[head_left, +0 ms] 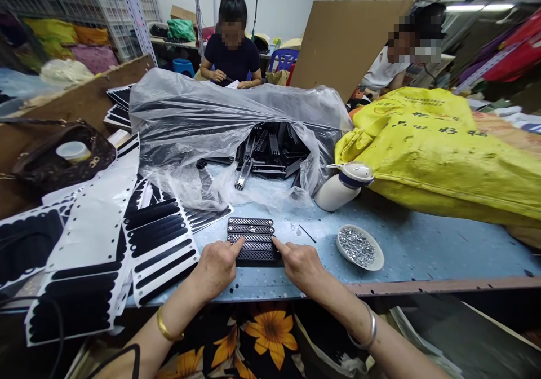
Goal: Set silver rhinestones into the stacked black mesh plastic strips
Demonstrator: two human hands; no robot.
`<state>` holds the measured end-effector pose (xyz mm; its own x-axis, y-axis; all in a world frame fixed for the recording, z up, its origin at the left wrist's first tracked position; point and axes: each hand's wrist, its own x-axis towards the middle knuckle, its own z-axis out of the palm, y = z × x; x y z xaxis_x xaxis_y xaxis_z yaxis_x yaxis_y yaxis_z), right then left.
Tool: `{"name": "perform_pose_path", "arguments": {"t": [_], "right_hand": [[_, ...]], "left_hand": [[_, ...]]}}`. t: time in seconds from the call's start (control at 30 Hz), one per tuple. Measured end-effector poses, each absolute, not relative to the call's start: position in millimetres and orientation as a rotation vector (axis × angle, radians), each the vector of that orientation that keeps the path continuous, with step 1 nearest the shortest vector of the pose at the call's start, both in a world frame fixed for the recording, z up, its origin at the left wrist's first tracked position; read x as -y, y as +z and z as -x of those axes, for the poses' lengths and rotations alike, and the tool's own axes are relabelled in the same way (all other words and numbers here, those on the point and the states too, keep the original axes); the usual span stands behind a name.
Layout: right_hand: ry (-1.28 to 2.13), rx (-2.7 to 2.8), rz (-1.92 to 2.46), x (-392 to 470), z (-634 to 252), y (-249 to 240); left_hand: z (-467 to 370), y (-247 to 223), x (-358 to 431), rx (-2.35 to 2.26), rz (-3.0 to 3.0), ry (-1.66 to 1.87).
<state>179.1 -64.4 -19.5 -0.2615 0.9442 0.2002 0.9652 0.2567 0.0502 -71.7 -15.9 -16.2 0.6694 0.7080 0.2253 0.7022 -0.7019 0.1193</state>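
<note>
A row of black textured strips (250,247) lies side by side on the blue tabletop, with small round metal dots at the ends of the far ones. My left hand (217,265) is curled with its index finger out, the tip touching the strips' left part. On the right end, the index finger of my right hand (302,263) presses likewise, its other fingers curled under. Whether anything small sits inside either hand is hidden. A white bowl of small silver metal pieces (357,247) stands right of my right hand. Between bowl and strips lies a thin dark stick (307,233).
Beyond the strips, a clear plastic bag (177,108) spills black strip parts (273,148). A white lidded cup (338,190) stands by a yellow sack (439,153). Sheets of black adhesive strips (163,238) pile up at left, near a brown handbag (99,142). Two people sit beyond.
</note>
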Motion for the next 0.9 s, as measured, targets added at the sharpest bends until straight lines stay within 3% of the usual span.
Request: {"name": "perform_pose_path", "arguments": {"t": [0.9], "right_hand": [[-0.484, 2.309, 1.711, 62.9, -182.1, -37.4]], "left_hand": [[99.9, -3.8, 6.7, -1.398, -2.826, 0.194]]}}
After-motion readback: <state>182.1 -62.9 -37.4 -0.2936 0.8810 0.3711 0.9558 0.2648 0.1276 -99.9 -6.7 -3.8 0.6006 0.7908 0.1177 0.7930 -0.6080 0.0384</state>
